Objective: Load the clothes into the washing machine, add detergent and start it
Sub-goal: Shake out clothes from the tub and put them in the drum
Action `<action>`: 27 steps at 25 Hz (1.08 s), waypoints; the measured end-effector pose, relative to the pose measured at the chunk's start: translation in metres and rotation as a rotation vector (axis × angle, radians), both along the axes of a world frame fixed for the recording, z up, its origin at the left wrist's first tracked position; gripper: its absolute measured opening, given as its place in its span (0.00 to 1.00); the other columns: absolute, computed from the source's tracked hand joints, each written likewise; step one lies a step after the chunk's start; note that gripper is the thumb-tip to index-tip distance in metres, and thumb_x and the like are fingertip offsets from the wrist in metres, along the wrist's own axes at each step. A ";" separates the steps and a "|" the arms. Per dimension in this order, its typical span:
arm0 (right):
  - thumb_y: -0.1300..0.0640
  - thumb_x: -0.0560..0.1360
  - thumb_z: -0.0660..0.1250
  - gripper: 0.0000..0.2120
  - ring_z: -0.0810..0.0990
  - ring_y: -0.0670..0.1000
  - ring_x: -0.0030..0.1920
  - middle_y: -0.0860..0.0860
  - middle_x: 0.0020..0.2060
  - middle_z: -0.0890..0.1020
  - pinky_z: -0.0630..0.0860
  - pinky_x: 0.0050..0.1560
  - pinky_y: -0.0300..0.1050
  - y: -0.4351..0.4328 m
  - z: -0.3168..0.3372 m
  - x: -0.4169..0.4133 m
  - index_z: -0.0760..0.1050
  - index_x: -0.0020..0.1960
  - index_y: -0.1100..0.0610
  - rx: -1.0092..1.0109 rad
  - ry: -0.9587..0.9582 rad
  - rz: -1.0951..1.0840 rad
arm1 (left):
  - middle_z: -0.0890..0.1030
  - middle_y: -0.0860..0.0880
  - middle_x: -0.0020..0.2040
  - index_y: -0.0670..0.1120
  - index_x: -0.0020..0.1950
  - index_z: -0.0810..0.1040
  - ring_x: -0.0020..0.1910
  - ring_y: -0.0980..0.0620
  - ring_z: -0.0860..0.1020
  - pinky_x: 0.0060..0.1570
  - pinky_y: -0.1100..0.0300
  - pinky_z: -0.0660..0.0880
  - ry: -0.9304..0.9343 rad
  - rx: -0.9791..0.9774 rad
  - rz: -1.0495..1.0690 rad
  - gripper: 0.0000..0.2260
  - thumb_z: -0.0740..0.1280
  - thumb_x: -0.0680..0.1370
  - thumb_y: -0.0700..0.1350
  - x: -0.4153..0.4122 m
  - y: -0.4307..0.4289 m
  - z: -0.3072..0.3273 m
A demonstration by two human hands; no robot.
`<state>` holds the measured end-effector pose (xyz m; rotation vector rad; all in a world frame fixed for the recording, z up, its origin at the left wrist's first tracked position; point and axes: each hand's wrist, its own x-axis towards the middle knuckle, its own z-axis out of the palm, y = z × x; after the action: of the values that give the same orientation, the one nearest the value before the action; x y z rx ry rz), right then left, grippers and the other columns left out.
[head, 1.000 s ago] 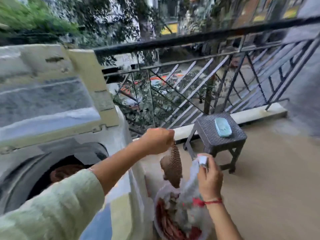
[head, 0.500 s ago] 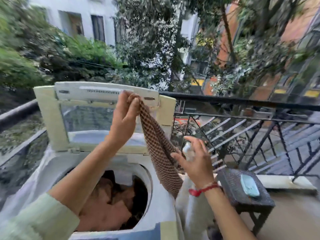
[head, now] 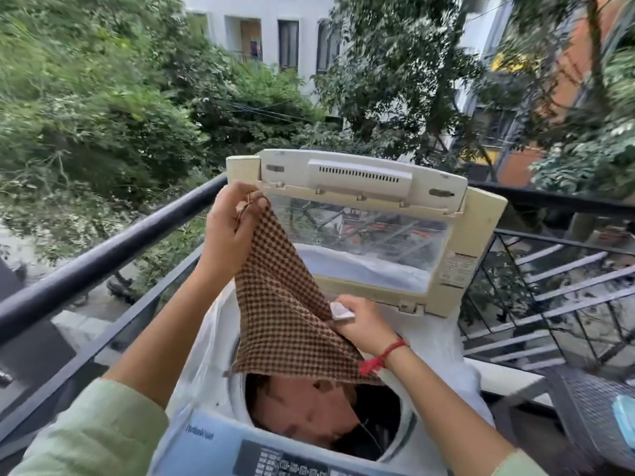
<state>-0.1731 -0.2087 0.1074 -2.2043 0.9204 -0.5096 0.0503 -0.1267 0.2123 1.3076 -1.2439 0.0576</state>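
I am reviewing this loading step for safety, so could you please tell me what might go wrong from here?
1. The left hand pinches only a corner of the checked cloth, high up near the balcony railing; if that grip slips, the cloth might land outside the drum.
2. The right hand holds a small white item over the open drum; it could fall in with the cloth.

The left hand [head: 231,231] pinches the top corner of a brown checked cloth [head: 283,314], the right hand [head: 359,326] its lower edge. It hangs over clothes [head: 309,415] in the open washing machine [head: 406,424].
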 end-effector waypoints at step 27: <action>0.52 0.76 0.58 0.08 0.80 0.47 0.35 0.48 0.38 0.78 0.74 0.41 0.42 0.000 0.063 -0.036 0.73 0.41 0.52 0.012 -0.655 -0.294 | 0.67 0.60 0.67 0.76 0.60 0.63 0.65 0.61 0.70 0.58 0.64 0.72 0.007 0.780 -0.947 0.33 0.77 0.63 0.56 -0.123 -0.074 -0.121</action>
<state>-0.2092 -0.2083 0.1700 -1.7072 0.8678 -1.2643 -0.0731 -0.2003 0.0911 1.1913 -1.8533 -1.2006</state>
